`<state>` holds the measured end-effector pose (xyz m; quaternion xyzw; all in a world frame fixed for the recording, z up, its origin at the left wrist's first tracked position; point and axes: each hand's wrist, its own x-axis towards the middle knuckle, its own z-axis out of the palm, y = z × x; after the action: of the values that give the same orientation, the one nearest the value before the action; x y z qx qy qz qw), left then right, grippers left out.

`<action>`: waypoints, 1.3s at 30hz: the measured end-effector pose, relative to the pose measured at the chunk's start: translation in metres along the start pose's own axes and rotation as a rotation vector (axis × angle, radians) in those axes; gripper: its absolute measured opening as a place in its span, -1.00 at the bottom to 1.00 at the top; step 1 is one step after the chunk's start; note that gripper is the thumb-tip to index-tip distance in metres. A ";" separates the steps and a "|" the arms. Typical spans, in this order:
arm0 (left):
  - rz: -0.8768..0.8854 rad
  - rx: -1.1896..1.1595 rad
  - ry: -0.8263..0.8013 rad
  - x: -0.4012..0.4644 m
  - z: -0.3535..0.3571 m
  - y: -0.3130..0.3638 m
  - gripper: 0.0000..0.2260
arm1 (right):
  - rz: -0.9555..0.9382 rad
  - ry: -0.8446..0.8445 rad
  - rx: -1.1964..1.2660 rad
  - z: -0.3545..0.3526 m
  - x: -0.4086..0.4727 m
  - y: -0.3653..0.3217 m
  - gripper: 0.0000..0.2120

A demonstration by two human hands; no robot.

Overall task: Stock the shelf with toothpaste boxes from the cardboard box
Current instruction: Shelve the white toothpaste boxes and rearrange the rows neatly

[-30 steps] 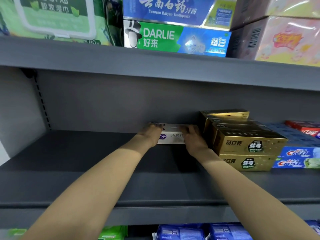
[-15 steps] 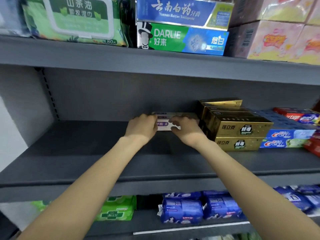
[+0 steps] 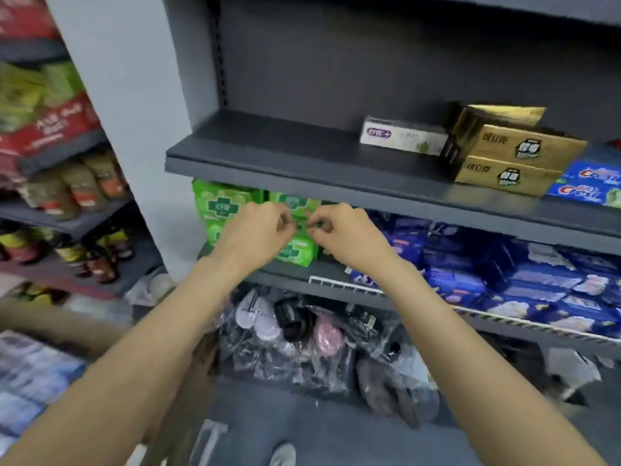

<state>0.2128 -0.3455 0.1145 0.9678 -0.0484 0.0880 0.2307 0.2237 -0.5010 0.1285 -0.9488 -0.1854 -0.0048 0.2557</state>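
Note:
A white toothpaste box with a purple label (image 3: pixel 403 136) lies on the dark grey shelf (image 3: pixel 302 163), against a stack of gold toothpaste boxes (image 3: pixel 514 153). Blue Crest boxes (image 3: pixel 588 186) sit at the far right of the same shelf. My left hand (image 3: pixel 255 230) and my right hand (image 3: pixel 346 233) hover below and in front of the shelf edge, fingers loosely curled, with nothing in them. Both are well clear of the white box. A brown cardboard box edge (image 3: pixel 60 324) shows blurred at the lower left, with pale packs (image 3: pixel 30 375) inside.
Green packs (image 3: pixel 228 206) and blue packs (image 3: pixel 504 274) fill the shelf below. Bagged items (image 3: pixel 302 331) lie on the bottom shelf. A neighbouring rack at the left holds jars and bottles (image 3: pixel 74 190). The left half of the toothpaste shelf is bare.
Both hands let go of the white toothpaste box and drew back down below the shelf. The view swung down and left, away from the upper shelves.

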 end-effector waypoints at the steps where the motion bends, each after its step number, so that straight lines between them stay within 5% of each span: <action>1: -0.047 0.002 -0.025 -0.026 -0.001 -0.013 -0.88 | -0.008 -0.052 -0.001 0.016 -0.014 -0.012 -0.80; 10: -0.440 0.080 -0.127 -0.210 -0.009 -0.145 -0.84 | -0.159 -0.405 0.026 0.164 -0.103 -0.120 -0.80; 17: -0.601 0.146 -0.365 -0.294 -0.004 -0.245 -0.82 | -0.053 -0.596 0.014 0.270 -0.127 -0.187 -0.77; 23: -0.438 0.269 -0.573 -0.304 0.011 -0.312 -0.71 | 0.142 -0.770 -0.174 0.348 -0.121 -0.200 -0.54; 30: -0.146 0.244 -0.843 -0.301 0.074 -0.353 -0.61 | 0.323 -0.798 -0.269 0.412 -0.118 -0.185 -0.56; 39: 0.024 0.004 -1.001 -0.299 0.106 -0.358 -0.50 | 0.263 -0.779 -0.445 0.417 -0.109 -0.185 -0.61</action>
<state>-0.0164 -0.0600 -0.1928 0.8911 -0.1639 -0.3847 0.1761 0.0212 -0.1878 -0.1560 -0.9272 -0.1401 0.3446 -0.0441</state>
